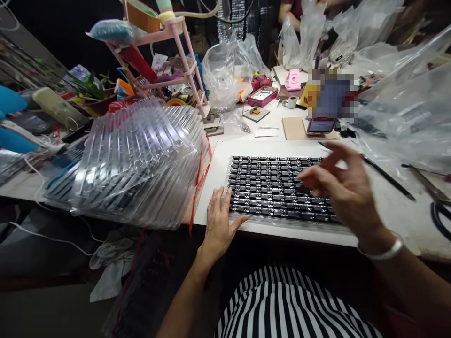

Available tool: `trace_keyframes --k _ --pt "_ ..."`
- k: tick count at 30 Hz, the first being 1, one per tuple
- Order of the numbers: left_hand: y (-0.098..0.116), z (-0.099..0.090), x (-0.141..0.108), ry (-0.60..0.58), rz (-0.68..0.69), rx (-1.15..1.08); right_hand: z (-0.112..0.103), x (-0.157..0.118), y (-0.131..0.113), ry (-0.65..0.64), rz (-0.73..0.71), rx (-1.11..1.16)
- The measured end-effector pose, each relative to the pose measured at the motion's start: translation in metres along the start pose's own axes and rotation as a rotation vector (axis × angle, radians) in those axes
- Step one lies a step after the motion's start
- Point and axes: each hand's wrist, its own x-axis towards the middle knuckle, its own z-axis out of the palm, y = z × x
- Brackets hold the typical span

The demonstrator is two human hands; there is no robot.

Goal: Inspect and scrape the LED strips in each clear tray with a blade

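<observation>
A clear plastic tray (282, 220) filled with rows of small black components (268, 188) with silvery contacts lies on a white board in front of me. My left hand (219, 218) rests at the tray's left edge, fingers stretched out and thumb spread along the near edge. Over the tray's right part hovers my right hand (343, 188), slightly blurred, with thumb and fingertips drawn together. A dark patch shows under those fingertips; whether it is a held piece or part of the rows, I cannot tell. The hand hides the tray's right end.
Clear plastic trays (134, 159) are stacked at left beside a pink rack (190, 70). A phone (321, 125) stands at the back. A slim black tool (391, 178) and scissors (440, 216) lie at right. Plastic bags (405, 103) crowd the back right; another person's arm (287, 14) shows beyond.
</observation>
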Motion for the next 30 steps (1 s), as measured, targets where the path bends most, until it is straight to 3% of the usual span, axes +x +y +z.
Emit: trace_keyframes --k 2,4,9,14,20,30 --pt "0.001 0.002 0.001 0.029 0.018 0.027 0.03 0.012 -0.005 -0.245 0.093 0.094" --pt "0.003 0.003 0.001 0.044 0.041 0.068 0.058 0.023 -0.002 -0.412 0.159 0.153" --pt "0.004 0.004 -0.001 0.025 0.043 0.123 0.103 0.041 0.024 -0.533 0.205 0.121" --pt "0.003 0.004 -0.001 0.019 0.042 0.126 0.112 0.048 0.037 -0.544 0.213 0.099" --pt "0.004 0.005 -0.003 0.05 0.029 0.137 0.117 0.05 0.036 -0.554 0.307 0.125" --pt "0.005 0.004 -0.002 0.026 0.033 0.164 0.12 0.051 0.04 -0.546 0.316 0.112"
